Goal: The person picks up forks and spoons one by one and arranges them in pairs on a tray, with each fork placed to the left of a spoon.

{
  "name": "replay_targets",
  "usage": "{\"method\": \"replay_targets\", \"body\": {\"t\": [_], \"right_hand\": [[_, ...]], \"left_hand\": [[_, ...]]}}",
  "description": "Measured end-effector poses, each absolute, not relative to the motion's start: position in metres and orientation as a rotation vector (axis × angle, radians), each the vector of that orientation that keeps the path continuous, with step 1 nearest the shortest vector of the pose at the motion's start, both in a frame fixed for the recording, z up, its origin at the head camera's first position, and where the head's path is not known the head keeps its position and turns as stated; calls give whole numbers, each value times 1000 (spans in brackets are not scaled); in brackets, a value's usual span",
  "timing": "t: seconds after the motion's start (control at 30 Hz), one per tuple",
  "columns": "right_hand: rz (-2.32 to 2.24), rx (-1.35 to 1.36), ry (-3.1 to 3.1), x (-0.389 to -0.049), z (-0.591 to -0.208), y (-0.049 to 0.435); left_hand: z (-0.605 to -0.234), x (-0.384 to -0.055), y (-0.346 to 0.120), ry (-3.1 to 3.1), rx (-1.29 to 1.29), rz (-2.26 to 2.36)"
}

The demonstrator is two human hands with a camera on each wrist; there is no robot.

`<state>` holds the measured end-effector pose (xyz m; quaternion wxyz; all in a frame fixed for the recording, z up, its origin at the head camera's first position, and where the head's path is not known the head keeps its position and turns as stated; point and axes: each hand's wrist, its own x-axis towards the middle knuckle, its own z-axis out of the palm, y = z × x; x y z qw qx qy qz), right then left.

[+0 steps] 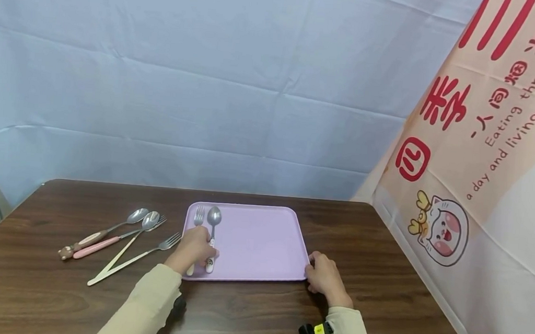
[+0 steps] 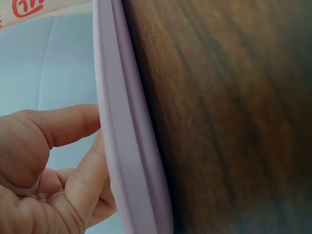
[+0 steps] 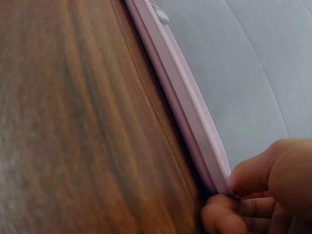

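Observation:
A light purple tray [image 1: 257, 239] lies on the table. At its left side are a fork [image 1: 199, 215] and a spoon [image 1: 214, 216], side by side with heads away from me. My left hand [image 1: 195, 246] is over their handles, its fingertips across the spoon's handle in a pinch. In the left wrist view the tray's rim [image 2: 129, 161] hides what lies between the thumb and fingers. My right hand [image 1: 327, 277] pinches the tray's near right corner; in the right wrist view the thumb [image 3: 256, 173] is on the rim, other fingers curled below it.
Left of the tray lie several pieces of cutlery: a spoon with a brown bear handle [image 1: 94, 237], a pink-handled spoon [image 1: 98, 247], and forks, one pale-handled [image 1: 133, 260]. Blue cloth [image 1: 234, 107] hangs behind the table [image 1: 246, 317], and a printed cloth [image 1: 485, 152] hangs at the right.

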<state>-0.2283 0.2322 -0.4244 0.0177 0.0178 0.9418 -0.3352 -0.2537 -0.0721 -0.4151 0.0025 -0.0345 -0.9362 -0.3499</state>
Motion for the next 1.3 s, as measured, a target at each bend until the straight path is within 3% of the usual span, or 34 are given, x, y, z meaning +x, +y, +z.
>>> {"method": "replay_targets", "body": {"t": [0.9,1.3], "right_hand": [[-1052,63,2917,-229,-427,233],[-1058,57,2922,-229,-427,233]], "left_hand": [[-399,-249,-70,-3033,-279,-823],[-395,-241,-77,-2977,-718,-454]]}}
